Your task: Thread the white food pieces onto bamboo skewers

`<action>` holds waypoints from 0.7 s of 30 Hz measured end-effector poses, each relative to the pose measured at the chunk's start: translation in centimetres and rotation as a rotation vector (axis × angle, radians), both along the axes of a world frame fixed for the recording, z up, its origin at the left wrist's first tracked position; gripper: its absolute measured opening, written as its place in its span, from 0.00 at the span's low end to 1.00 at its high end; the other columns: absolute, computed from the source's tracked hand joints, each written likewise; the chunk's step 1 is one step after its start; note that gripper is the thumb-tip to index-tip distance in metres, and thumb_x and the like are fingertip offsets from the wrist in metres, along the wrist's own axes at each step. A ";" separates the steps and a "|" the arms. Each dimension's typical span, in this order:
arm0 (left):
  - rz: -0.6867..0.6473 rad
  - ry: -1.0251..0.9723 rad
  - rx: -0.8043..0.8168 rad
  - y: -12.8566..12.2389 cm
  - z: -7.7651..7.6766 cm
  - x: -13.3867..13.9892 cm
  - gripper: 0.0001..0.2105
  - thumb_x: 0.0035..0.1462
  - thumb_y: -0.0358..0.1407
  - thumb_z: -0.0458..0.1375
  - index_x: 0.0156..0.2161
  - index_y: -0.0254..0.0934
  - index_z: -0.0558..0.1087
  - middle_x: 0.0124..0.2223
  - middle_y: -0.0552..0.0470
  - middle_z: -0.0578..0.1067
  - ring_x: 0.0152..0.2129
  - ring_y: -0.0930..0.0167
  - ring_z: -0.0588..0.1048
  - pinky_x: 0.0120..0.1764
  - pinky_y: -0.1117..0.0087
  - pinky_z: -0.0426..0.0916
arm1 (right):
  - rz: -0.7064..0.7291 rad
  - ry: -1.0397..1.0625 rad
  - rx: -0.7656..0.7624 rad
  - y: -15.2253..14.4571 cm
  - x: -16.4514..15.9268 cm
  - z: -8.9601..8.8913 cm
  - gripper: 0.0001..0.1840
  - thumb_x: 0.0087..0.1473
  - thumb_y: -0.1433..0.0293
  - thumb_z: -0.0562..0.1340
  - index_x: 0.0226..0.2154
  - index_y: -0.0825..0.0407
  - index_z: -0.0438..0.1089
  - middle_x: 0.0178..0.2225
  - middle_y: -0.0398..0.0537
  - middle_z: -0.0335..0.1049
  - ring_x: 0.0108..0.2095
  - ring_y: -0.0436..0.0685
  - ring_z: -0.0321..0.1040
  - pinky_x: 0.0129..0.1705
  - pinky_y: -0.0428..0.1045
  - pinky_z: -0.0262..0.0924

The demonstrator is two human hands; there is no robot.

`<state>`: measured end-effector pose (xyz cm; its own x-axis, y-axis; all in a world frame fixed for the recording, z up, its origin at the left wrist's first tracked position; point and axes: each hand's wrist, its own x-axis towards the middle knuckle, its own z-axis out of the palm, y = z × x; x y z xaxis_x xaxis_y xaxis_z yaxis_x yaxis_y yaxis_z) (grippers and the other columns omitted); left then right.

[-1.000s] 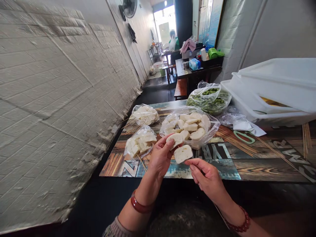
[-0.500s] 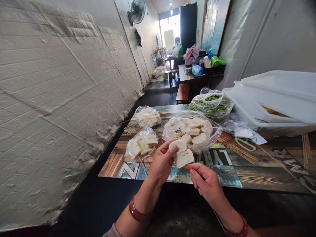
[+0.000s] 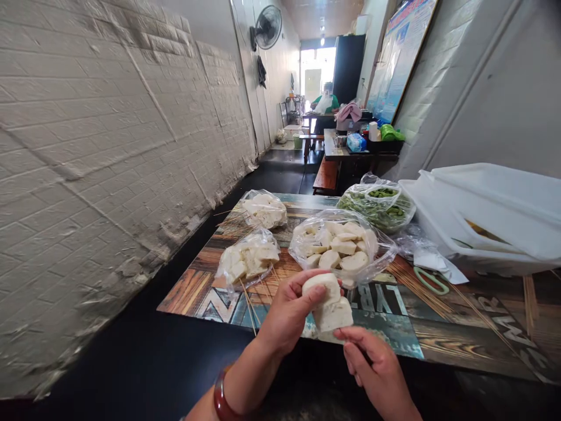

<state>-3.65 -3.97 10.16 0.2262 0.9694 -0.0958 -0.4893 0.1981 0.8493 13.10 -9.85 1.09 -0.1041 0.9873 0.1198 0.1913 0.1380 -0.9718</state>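
Observation:
My left hand (image 3: 287, 307) is closed around two white steamed bun slices (image 3: 333, 316), one above the other, over the table's near edge. Close to the lower slice's bottom edge, my right hand (image 3: 370, 356) has thumb and forefinger pinched together. The earlier view shows a thin bamboo skewer trailing under that wrist; now it is mostly hidden by the hand. Just beyond the hands lies an open clear bag of bun slices (image 3: 346, 245). To the left are a nearer bag of white pieces (image 3: 249, 260) and a farther bag of white pieces (image 3: 263, 209).
Bamboo skewers (image 3: 416, 286) lie on the wood-patterned table (image 3: 197, 286), beside green-handled scissors (image 3: 432, 280). A bag of green vegetables (image 3: 377, 204) and white plastic tubs (image 3: 482, 216) stand at right. A brick-patterned wall (image 3: 109, 146) runs along the left. A person (image 3: 326, 102) is far back.
The view has shifted, so the table sits lower. Both hands have come slightly closer with the bun slices, which are tilted differently. Left still grips them; right stays pinched at the lower edge.

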 end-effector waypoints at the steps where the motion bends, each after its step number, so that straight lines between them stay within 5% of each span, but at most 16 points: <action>1: 0.004 0.021 0.011 -0.3 0.0 0.0 0.18 0.46 0.43 0.71 0.43 0.38 0.81 0.38 0.44 0.83 0.34 0.63 0.80 0.40 0.66 0.73 | -0.016 -0.001 0.015 -0.4 0.0 -0.1 0.17 0.62 0.57 0.59 0.36 0.50 0.78 0.16 0.39 0.64 0.15 0.50 0.59 0.19 0.45 0.57; 21: -0.012 0.143 0.083 -2.4 0.5 -0.5 0.17 0.50 0.44 0.68 0.43 0.38 0.81 0.39 0.45 0.82 0.36 0.65 0.78 0.40 0.68 0.72 | -0.189 0.040 0.129 -1.8 -2.6 1.4 0.19 0.62 0.57 0.59 0.27 0.50 0.75 0.14 0.38 0.61 0.14 0.50 0.56 0.18 0.45 0.53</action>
